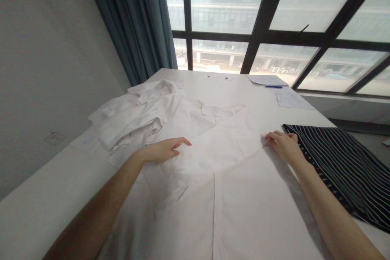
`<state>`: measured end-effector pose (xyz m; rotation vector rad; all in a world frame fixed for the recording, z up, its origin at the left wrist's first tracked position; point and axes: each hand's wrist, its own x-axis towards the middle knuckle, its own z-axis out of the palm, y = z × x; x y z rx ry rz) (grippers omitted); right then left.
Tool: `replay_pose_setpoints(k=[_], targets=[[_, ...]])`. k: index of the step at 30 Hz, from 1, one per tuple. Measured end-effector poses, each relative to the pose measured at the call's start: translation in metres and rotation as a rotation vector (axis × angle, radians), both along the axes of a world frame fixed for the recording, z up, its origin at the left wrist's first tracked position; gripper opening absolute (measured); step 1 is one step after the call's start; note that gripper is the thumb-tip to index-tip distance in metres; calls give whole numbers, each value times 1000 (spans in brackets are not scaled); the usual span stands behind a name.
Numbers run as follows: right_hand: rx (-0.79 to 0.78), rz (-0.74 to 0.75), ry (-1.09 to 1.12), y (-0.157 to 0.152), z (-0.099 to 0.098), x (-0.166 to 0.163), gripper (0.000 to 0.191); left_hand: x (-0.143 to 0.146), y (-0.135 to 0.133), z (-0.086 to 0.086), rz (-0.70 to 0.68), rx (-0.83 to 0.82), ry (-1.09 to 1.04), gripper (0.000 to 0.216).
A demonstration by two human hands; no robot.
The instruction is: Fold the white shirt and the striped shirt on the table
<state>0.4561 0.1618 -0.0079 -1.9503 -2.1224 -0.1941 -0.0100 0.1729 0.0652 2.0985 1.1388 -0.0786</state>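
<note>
A white shirt (231,142) lies spread over the white table, its collar end pointing away from me and a long seam running toward me. My left hand (163,149) rests on the shirt's left part, thumb and index finger apart. At the shirt's right edge, my right hand (284,145) has its fingers closed on the fabric. Some of its fingertips are hidden. Beyond my left hand, more white clothing (131,113) lies in a crumpled heap with a collar showing.
Black-and-white striped cloth (344,158) hangs over the table's right edge. Papers (266,80) and a blue pen (273,87) lie at the far right of the table (195,83). Behind are a window and a blue curtain (137,20); a grey wall (45,69) stands left.
</note>
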Motion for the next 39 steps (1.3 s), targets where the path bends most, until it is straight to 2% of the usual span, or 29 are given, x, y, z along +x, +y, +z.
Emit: replay_pose_setpoints(k=[4,6,10,14,18,21,24,28,30,32,35,37,39], targets=[[-27,89,102,4,-8,20,28,-13,2,-4,-32,-91,-24,86],[-34,149,175,5,-12,26,29,-19,3,-5,-72,-128,-27,95],[44,166,208,6,-16,31,23,-29,-2,-1,-112,-133,-101,90],[146,83,347,2,-17,35,24,-35,-17,-7,17,-157,-159,85],[81,52,479,-2,-14,41,24,-34,-39,-17,149,-227,-84,84],[25,108,371,-3,-10,38,22,-28,-52,-16,211,-127,-11,79],[34,132,204,0,-6,31,17,-25,-61,-15,240,-14,71,73],[75,126,133,2,-6,28,16,-29,-67,-28,253,90,46,64],[76,121,130,1,-7,31,18,-31,-71,-36,227,167,16,62],[69,117,122,0,-8,33,18,-26,-77,-40,212,331,32,58],[57,115,103,-1,-8,31,18,-6,-95,-37,173,600,114,35],[44,133,89,0,-6,25,20,10,-110,-36,82,635,125,19],[22,179,83,0,-4,19,23,25,-125,-37,-1,616,121,21]])
